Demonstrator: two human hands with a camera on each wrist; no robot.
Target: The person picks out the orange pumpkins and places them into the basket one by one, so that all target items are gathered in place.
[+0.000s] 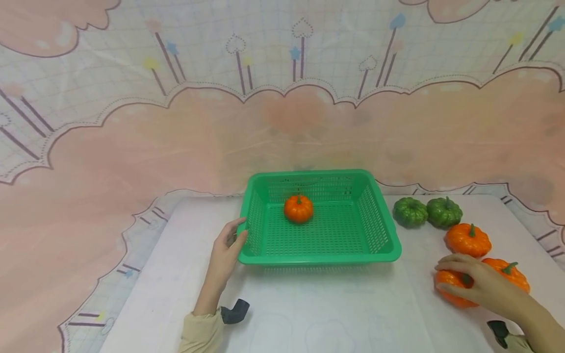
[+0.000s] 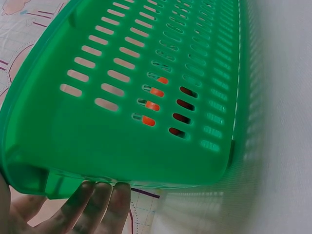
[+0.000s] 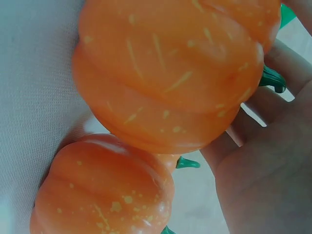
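A green plastic basket (image 1: pixel 318 258) with slotted walls stands upright on the table, holding one small orange pumpkin (image 1: pixel 298 209). My left hand (image 1: pixel 225 252) holds the basket's left rim; in the left wrist view several fingertips (image 2: pixel 100 192) touch the green plastic near a corner. On the right, my right hand (image 1: pixel 487 287) reaches over an orange pumpkin (image 1: pixel 450 278) and grips it, thumb on the near side and fingers on the far side. That pumpkin (image 3: pixel 170 73) fills the top of the right wrist view, its green stem facing the palm. It appears still at table level.
Beside the right hand sits another orange pumpkin (image 1: pixel 507 274), with one more orange pumpkin (image 1: pixel 468 240) behind. Two green pumpkins, one on the left (image 1: pixel 410 212) and one on the right (image 1: pixel 444 212), lie right of the basket. A patterned cloth (image 1: pixel 282 132) hangs behind the white table (image 1: pixel 318 309).
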